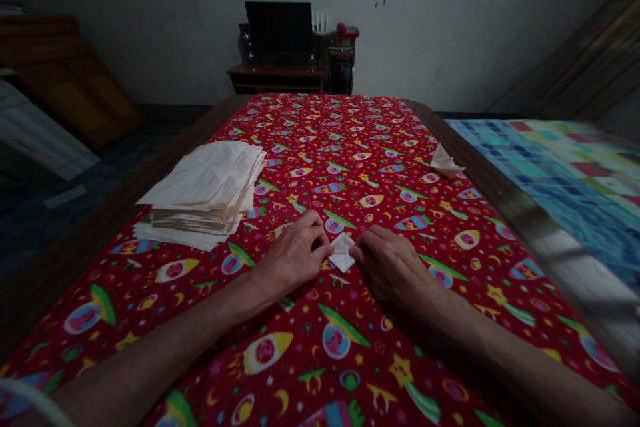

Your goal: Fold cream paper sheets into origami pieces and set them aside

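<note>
A small diamond of folded white paper (343, 253) lies low over the red cloth, between my two hands. My left hand (300, 250) pinches its left corner with thumb and forefinger. On the opposite side, my right hand (393, 257) has its fingertips closed on the right corner. To the left is a stack of white paper sheets (205, 177), unevenly piled with creases showing on the top sheet. Another folded paper piece (444, 161) stands near the cloth's right edge, farther off.
The table wears a red patterned cloth (330, 167), with dark wood edges along both sides. Beyond its far end stand a black monitor (279, 27) and a red telephone (347, 31). A wooden cabinet (75, 80) is at left, a checkered bedspread (545, 167) at right.
</note>
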The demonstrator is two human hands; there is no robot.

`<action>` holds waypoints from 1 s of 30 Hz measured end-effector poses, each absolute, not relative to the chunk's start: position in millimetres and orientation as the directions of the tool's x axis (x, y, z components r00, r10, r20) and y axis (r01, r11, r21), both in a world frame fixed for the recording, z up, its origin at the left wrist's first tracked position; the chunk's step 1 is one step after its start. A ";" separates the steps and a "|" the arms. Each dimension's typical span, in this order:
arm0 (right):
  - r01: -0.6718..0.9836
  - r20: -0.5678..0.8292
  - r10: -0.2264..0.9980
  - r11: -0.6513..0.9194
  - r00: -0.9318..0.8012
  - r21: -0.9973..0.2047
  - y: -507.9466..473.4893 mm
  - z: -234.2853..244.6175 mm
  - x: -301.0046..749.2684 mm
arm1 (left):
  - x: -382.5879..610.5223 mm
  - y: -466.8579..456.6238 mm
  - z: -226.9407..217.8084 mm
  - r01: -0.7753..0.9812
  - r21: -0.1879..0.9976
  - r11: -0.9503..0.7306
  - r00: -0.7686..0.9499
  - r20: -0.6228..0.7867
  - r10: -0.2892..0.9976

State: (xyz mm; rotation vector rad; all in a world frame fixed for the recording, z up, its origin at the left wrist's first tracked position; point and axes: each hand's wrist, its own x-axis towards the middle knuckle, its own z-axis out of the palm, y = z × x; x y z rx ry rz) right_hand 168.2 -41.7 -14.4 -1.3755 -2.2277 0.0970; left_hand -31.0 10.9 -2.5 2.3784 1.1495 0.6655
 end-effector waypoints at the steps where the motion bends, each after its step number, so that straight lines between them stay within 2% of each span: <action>1: 0.811 0.407 0.838 0.499 -0.363 -0.306 -41.9 -16.0 169.7 | -30.4 10.2 -1.3 0.618 0.522 -0.588 0.559 0.234 0.795; 3: 0.794 0.426 0.814 0.535 -0.394 -0.287 -40.9 -20.0 173.3 | -29.4 8.7 1.8 0.638 0.457 -0.620 0.588 0.230 0.775; 6: 0.785 0.381 0.814 0.553 -0.438 -0.279 -35.0 -24.6 177.0 | -28.7 7.2 5.1 0.644 0.376 -0.666 0.628 0.237 0.741; 10: 0.839 0.253 0.864 0.491 -0.435 -0.235 -26.4 -21.2 174.8 | -29.5 9.2 1.9 0.615 0.387 -0.687 0.633 0.277 0.723; 12: 0.852 0.234 0.873 0.477 -0.429 -0.218 -24.9 -18.3 172.8 | -31.1 10.8 -2.1 0.607 0.404 -0.684 0.618 0.300 0.726; 22: 0.810 0.422 0.841 0.488 -0.338 -0.325 -32.5 -30.7 170.1 | -34.7 6.2 -5.0 0.640 0.326 -0.696 0.617 0.321 0.718; 27: 0.782 0.327 0.881 0.459 -0.342 -0.421 -35.1 -15.8 170.1 | -27.9 6.1 0.2 0.638 0.491 -0.594 0.533 0.276 0.800; 30: 0.750 0.347 0.884 0.454 -0.313 -0.481 -35.7 -9.3 171.6 | -24.7 4.3 3.4 0.602 0.587 -0.541 0.491 0.263 0.831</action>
